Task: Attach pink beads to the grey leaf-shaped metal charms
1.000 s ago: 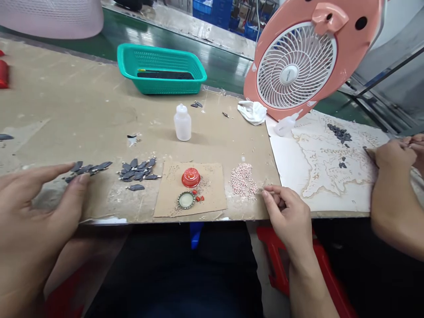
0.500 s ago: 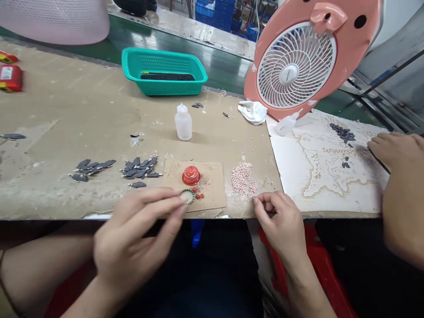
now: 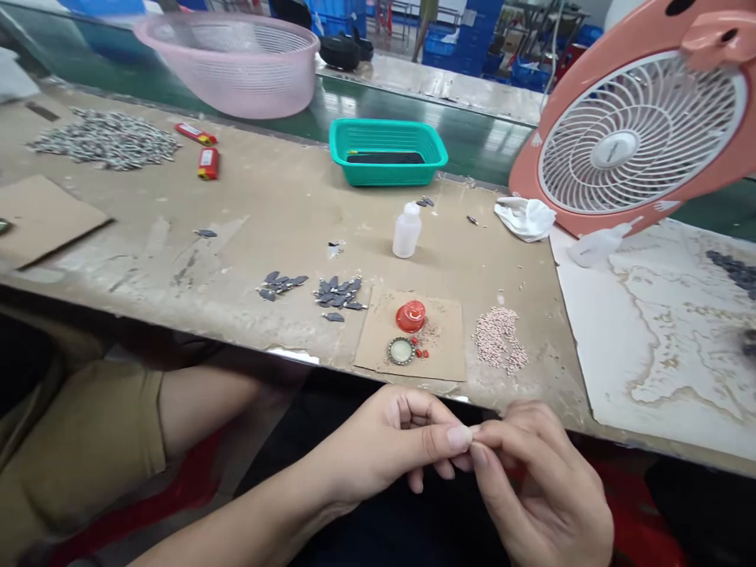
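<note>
My left hand (image 3: 407,441) and my right hand (image 3: 543,472) meet below the table's front edge, thumbs and fingertips pinched together. Whatever lies between the fingertips is too small and covered to make out. Just beyond them, a piece of cardboard (image 3: 369,354) carries a red cap (image 3: 410,316), a crimped bottle cap (image 3: 402,351) and several tiny red pieces (image 3: 421,353). To its right lies a heap of small pinkish beads (image 3: 501,339). Dark leaf-shaped pieces with pale tips (image 3: 339,293) are grouped on its left.
A translucent squeeze bottle (image 3: 407,231) stands behind the cardboard. Farther back are a green basket (image 3: 388,175), a pink basket (image 3: 260,87), a white cloth (image 3: 525,218) and a pink fan (image 3: 531,161). Another person's leg (image 3: 206,405) is at left.
My left hand has left the bottle cap and come to my right hand, which has drawn back from the beads. The view has swung left, showing more of the table there.
</note>
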`<state>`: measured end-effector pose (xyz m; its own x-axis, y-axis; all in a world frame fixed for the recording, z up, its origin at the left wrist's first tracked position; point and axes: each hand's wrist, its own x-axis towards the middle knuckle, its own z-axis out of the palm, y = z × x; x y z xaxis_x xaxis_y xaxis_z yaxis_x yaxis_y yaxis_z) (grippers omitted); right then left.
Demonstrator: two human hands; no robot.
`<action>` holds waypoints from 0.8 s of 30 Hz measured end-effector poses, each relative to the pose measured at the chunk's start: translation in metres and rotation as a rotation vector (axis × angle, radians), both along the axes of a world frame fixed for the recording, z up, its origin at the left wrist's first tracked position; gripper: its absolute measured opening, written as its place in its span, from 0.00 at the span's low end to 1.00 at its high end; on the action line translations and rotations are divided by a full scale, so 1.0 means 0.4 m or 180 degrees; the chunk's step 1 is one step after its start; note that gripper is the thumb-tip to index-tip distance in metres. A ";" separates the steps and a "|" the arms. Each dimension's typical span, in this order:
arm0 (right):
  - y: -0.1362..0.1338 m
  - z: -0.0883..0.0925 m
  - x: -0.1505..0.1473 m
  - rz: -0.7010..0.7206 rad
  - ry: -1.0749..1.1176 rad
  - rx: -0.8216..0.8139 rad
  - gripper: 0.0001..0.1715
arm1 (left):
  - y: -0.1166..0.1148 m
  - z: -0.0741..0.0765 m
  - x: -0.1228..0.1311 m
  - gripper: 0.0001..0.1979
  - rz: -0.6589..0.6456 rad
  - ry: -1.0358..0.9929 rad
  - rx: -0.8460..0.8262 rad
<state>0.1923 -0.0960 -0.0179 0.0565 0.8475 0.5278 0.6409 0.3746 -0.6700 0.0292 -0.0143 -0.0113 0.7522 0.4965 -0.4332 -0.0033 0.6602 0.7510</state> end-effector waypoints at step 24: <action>0.071 0.017 -0.068 0.0317 0.0759 -0.1225 0.07 | 0.049 0.021 -0.145 0.12 0.0207 0.0719 0.2307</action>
<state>0.1652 -0.0674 -0.0113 0.0466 0.9867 0.1560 0.4257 0.1217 -0.8966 -0.0287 0.0053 -0.0029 0.6435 0.7557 -0.1218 0.1799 0.0054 0.9837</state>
